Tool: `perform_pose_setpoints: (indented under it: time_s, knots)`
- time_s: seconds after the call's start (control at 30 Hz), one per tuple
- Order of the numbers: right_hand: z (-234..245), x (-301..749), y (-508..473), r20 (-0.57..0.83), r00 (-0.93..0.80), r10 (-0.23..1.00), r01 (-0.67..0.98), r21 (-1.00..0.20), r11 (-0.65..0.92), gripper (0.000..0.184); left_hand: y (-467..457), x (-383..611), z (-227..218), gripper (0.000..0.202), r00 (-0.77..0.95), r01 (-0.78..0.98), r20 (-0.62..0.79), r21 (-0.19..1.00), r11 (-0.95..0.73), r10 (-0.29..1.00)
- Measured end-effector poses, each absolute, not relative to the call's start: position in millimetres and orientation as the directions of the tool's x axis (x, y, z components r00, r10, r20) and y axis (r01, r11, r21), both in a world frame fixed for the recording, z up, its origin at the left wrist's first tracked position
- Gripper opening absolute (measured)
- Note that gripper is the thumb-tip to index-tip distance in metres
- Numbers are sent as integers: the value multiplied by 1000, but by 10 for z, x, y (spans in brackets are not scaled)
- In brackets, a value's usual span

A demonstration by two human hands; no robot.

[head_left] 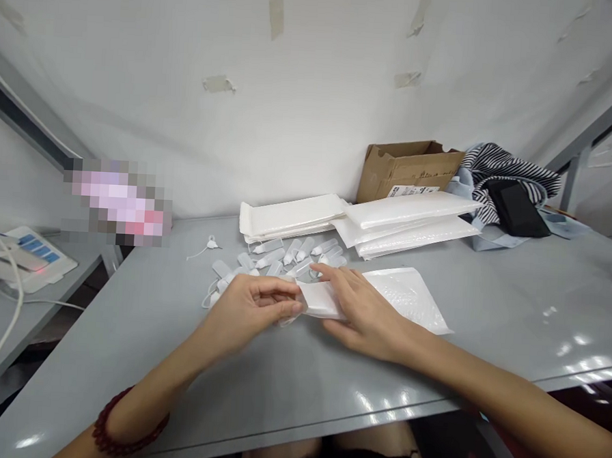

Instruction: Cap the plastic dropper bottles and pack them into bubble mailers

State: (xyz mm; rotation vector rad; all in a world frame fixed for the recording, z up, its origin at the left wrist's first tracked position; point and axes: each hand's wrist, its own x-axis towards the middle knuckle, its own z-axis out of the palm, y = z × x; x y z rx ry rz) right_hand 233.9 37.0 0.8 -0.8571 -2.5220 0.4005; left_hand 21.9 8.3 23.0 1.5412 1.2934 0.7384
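Note:
A narrow white packet (316, 300) lies between my two hands just above the table. At its left end, my left hand (261, 310) pinches with thumb and fingertips. My right hand (366, 309) rests over the packet's right part, thumb below and fingers above, gripping it. Beyond that hand, a white bubble mailer (408, 297) lies flat; whether it joins the packet is hidden. Several small clear plastic dropper bottles (271, 257) are scattered just behind my hands. A loose white cap with a thin strap (211, 243) sits apart to their left.
Behind the bottles are a stack of flat white mailers (291, 218) and a pile of puffier ones (414, 217). An open cardboard box (409, 169) stands by the wall, with striped cloth (511, 168) and a black phone-like object (517, 207) beside it. Cables hang at left.

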Motion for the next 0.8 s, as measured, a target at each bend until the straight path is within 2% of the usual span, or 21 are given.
perform_pose_setpoints:
  time_s: [0.07,0.17,0.23,0.3,0.4,0.47,0.53,0.57,0.63,0.7,0.73,0.8]
  knots:
    - [15,2336,362,318,-715,623,500,-391,773,61,54,270,161,17,281,447,5,884,-136,960]
    - [25,2321,336,309,-741,596,478,-381,792,60,3,352,57,30,329,560,292,705,-435,898]
    - [35,2312,314,296,-762,576,459,-379,803,60,-24,388,25,32,329,576,392,637,-512,859]
    - [51,2310,298,283,-768,574,455,-390,801,60,-37,398,48,31,329,555,330,690,-464,885]
    - [77,2331,307,279,-753,595,465,-414,783,59,-24,355,163,22,294,464,127,848,-258,947]
    - [89,2355,329,283,-738,613,478,-423,770,58,7,299,241,15,128,423,88,896,-135,988]
    - [93,2378,351,286,-725,627,487,-430,760,60,50,240,278,25,-79,441,99,896,-54,992]
    - [95,2387,359,292,-718,632,490,-433,757,61,71,215,278,34,-132,463,78,886,-8,988]
    - [107,2399,363,311,-713,628,482,-433,762,63,104,185,254,40,-48,496,-86,863,98,995]
    - [132,2405,352,333,-720,610,461,-427,778,66,117,180,217,31,151,523,-309,831,189,939]
    - [148,2405,343,344,-725,597,446,-426,787,70,117,186,198,28,220,542,-379,814,210,899]
    - [174,2401,324,362,-732,577,418,-431,800,73,109,206,163,26,262,582,-428,785,212,865]
